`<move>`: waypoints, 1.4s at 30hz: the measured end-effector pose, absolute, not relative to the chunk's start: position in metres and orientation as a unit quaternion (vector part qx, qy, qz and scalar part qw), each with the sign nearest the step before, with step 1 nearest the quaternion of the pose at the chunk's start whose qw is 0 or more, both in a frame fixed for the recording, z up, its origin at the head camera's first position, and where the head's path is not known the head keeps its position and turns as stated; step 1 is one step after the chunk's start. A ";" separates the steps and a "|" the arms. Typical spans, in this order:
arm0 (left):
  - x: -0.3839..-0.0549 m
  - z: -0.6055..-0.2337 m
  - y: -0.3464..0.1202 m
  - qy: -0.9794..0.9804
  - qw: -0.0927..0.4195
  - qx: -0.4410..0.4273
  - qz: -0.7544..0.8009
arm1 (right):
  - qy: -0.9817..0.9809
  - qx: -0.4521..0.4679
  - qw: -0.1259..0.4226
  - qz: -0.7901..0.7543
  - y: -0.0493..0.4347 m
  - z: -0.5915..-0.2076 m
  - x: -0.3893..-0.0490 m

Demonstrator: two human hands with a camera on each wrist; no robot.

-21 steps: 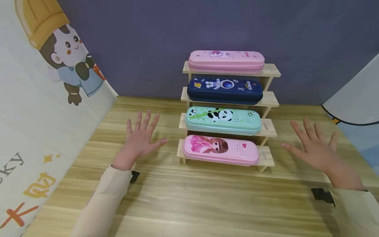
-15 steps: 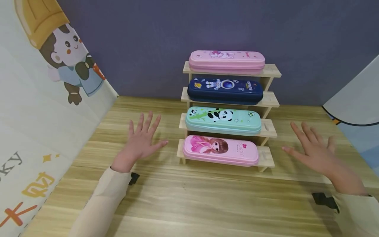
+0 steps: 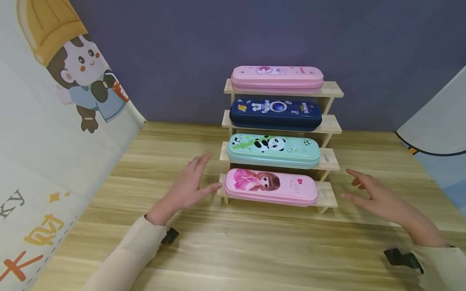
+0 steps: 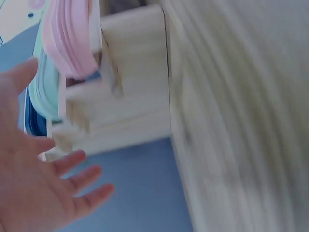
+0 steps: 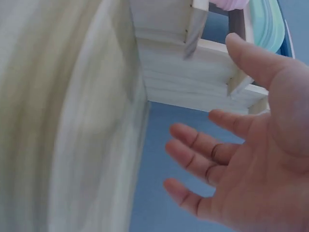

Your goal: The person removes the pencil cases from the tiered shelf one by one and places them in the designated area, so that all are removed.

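Observation:
A stepped wooden rack [image 3: 329, 194] bears a pencil case on each tier. From the top these are a pink rabbit case [image 3: 278, 76], a navy space case [image 3: 275, 115], a mint panda case [image 3: 274, 150] and a pink case with a girl print [image 3: 271, 186]. My left hand [image 3: 183, 190] is beside the rack's lower left end, thumb tip close to the bottom tier; contact cannot be told. Off the lower right end is my right hand [image 3: 382, 202], apart from the rack. Both hands hold nothing. In the wrist views the left palm [image 4: 34, 183] and right palm [image 5: 265, 179] face the rack's sides.
The rack stands on a wood-grain table [image 3: 233, 250] before a dark blue wall [image 3: 182, 60]. At the left is a white printed panel [image 3: 36, 141] with a cartoon figure. Another pale panel [image 3: 444, 117] borders the right. Each wrist carries a black strap piece [image 3: 170, 236].
Both hands have moved inward toward the rack's lower ends. Their spread fingers have drawn closer together and turned to face the rack. The cases keep their places on the tiers.

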State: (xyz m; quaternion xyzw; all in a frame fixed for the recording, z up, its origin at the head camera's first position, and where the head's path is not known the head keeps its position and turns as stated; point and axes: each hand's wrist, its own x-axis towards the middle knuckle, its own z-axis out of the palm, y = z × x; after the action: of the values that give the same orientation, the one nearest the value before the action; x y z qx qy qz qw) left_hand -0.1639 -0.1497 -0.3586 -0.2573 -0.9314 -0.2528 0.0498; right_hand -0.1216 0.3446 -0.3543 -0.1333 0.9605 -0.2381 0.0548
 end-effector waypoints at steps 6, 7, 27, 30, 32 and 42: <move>-0.158 -0.361 -0.133 -0.891 0.048 -0.256 -0.372 | 0.943 -0.152 0.077 -0.286 0.343 -0.365 -0.117; -0.158 -0.361 -0.131 -0.886 0.041 -0.254 -0.387 | 0.941 -0.155 0.078 -0.290 0.343 -0.367 -0.116; -0.173 -0.362 -0.119 -0.802 -0.226 -0.196 -0.517 | 0.777 -0.191 0.188 -0.570 0.345 -0.392 -0.124; -0.171 -0.363 -0.119 -0.785 -0.242 -0.189 -0.537 | 0.769 -0.191 0.194 -0.578 0.345 -0.393 -0.124; -0.169 -0.364 -0.121 -0.770 -0.249 -0.185 -0.557 | 0.764 -0.196 0.197 -0.583 0.345 -0.393 -0.124; -0.161 -0.374 -0.132 -0.713 -0.231 -0.173 -0.639 | 0.709 -0.201 0.220 -0.639 0.345 -0.398 -0.127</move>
State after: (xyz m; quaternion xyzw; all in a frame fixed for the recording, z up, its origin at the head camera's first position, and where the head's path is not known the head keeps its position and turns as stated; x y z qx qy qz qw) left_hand -0.1613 -0.1317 -0.3739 -0.1734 -0.7130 -0.6388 -0.2313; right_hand -0.1271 0.3453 -0.3981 -0.2009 0.7090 -0.6391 0.2203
